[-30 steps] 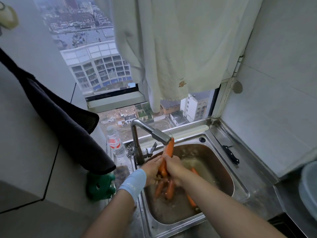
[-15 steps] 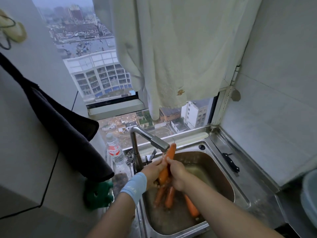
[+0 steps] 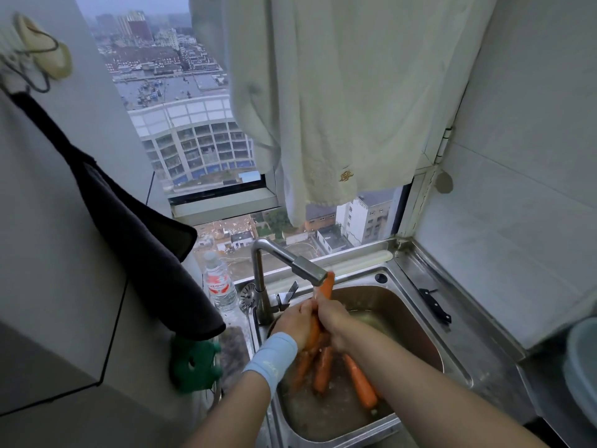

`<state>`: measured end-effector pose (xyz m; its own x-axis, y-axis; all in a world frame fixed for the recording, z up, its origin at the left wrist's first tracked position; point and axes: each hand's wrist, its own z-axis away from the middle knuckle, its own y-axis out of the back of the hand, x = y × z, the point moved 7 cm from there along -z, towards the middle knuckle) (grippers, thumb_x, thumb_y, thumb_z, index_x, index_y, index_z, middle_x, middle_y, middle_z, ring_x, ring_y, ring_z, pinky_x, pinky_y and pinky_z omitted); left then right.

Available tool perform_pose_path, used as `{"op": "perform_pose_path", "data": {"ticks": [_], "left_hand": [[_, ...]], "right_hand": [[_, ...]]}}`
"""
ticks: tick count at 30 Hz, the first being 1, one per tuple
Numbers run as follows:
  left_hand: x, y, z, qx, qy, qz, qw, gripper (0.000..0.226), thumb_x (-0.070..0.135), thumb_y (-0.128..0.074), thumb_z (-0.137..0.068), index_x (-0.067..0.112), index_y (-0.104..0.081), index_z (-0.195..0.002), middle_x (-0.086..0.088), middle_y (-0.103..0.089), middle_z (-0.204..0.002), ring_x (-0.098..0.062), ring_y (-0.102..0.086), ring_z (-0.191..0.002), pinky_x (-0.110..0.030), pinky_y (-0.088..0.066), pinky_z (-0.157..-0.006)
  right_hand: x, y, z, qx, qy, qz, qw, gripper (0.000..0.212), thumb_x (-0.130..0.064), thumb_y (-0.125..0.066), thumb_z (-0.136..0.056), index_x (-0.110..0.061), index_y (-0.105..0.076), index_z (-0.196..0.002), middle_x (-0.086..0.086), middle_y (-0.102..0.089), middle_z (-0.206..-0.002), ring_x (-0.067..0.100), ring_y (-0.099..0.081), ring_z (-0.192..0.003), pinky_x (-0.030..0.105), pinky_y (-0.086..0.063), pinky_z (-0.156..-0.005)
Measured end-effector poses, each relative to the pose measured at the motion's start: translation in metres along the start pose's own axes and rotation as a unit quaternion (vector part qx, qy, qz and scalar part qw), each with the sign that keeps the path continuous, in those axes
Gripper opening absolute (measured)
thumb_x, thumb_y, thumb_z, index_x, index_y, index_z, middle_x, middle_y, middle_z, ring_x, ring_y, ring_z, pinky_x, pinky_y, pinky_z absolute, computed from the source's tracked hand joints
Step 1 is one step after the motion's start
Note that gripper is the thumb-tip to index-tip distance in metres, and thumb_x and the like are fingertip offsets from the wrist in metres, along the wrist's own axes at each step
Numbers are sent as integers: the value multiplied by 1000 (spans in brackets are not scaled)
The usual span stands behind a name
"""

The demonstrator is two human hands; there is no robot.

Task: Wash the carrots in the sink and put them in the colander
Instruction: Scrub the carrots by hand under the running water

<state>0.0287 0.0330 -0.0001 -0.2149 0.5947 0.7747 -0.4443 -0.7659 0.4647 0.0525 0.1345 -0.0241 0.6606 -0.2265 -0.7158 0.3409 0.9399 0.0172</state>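
Observation:
Both hands hold one orange carrot (image 3: 325, 287) upright under the spout of the steel tap (image 3: 292, 261), over the sink (image 3: 416, 328). My left hand (image 3: 295, 323), with a pale blue wristband, wraps the carrot's lower part. My right hand (image 3: 332, 318) grips it just above. The carrot's tip reaches the spout. Several more carrots (image 3: 358, 378) lie in the wet sink basin below my hands. A pale round container (image 3: 581, 363) shows at the right edge; I cannot tell if it is the colander.
A black-handled knife (image 3: 434, 303) lies on the steel ledge right of the sink. A plastic water bottle (image 3: 219, 286) stands left of the tap. A green object (image 3: 193, 363) and a dark cloth (image 3: 129, 221) hang at left. A white towel (image 3: 339, 108) hangs over the window.
The view has tilted upward a little, so the sink sits lower in frame. Both hands stay closed on the carrot under the tap, shifting slightly along it.

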Motion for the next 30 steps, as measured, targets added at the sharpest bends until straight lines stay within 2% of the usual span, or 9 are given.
{"op": "perform_pose_path", "data": {"ticks": [3, 6, 9, 11, 14, 16, 20, 24, 30], "left_hand": [[-2, 1, 0, -54, 31, 24, 998, 40, 53, -48, -100, 34, -63, -131, -8, -67, -123, -28, -65, -107, -46, -51, -102], [-5, 13, -6, -55, 48, 49, 996, 31, 42, -67, -93, 27, -71, -119, -7, -70, -110, -24, -66, -97, -40, -58, -93], [-4, 21, -17, -36, 31, 50, 998, 20, 30, -65, -96, 16, -74, -107, -8, -70, -93, -21, -65, -82, -40, -60, -85], [-2, 19, -19, -29, 24, 90, 995, 19, 29, -58, -99, 20, -67, -113, -10, -69, -104, -22, -64, -88, -37, -56, -86], [-2, 8, -24, -37, 22, 198, 979, 12, 19, -57, -100, 27, -62, -108, -11, -66, -123, -26, -64, -110, -40, -50, -103], [2, -1, -24, -43, 13, 244, 969, 13, 18, -57, -101, 25, -64, -109, -9, -69, -118, -25, -64, -109, -42, -49, -105], [8, -8, -22, 19, 8, 199, 980, 25, 39, -41, -106, 26, -61, -114, -6, -63, -117, -25, -59, -109, -47, -44, -108], [14, -12, -20, 46, 29, 272, 961, 33, 40, -34, -107, 25, -61, -95, -11, -67, -110, -23, -63, -97, -39, -47, -99], [6, -27, -16, -5, 10, 290, 957, 12, 32, -54, -102, 24, -60, -109, -3, -71, -109, -22, -65, -104, -49, -48, -106]], "right_hand": [[-1, 8, 1, 28, 5, 29, 999, 70, -63, -23, -105, -9, -61, -129, 16, -67, -107, 30, -63, -90, 45, -54, -91], [3, 10, -1, 8, 16, 47, 999, 64, -59, -32, -106, -6, -61, -126, 14, -68, -103, 31, -66, -92, 43, -56, -89], [-3, 10, 7, -38, 82, 120, 989, 43, -43, -40, -108, -9, -62, -120, 9, -69, -100, 19, -67, -82, 24, -58, -70], [-6, 10, 12, -57, 123, 180, 974, 36, -35, -44, -108, -9, -61, -124, 8, -67, -98, 13, -63, -76, 16, -52, -59], [-5, 8, 17, -76, 140, 272, 949, 32, -37, -47, -105, -16, -56, -127, 6, -67, -112, 19, -65, -99, 31, -53, -88], [-2, 11, 18, -80, 136, 300, 941, 32, -39, -51, -101, -19, -56, -126, 9, -69, -115, 25, -66, -107, 45, -51, -102], [-6, 20, 23, -93, 147, 312, 934, 26, -33, -57, -98, -25, -55, -123, 8, -70, -116, 25, -67, -109, 48, -51, -104], [-8, 22, 30, -92, 172, 356, 914, 32, -35, -55, -101, -27, -52, -131, 2, -66, -124, 20, -63, -114, 43, -48, -107], [-10, 29, 31, -95, 169, 333, 923, 28, -33, -53, -100, -24, -58, -126, 4, -69, -115, 20, -66, -106, 43, -51, -103]]}}
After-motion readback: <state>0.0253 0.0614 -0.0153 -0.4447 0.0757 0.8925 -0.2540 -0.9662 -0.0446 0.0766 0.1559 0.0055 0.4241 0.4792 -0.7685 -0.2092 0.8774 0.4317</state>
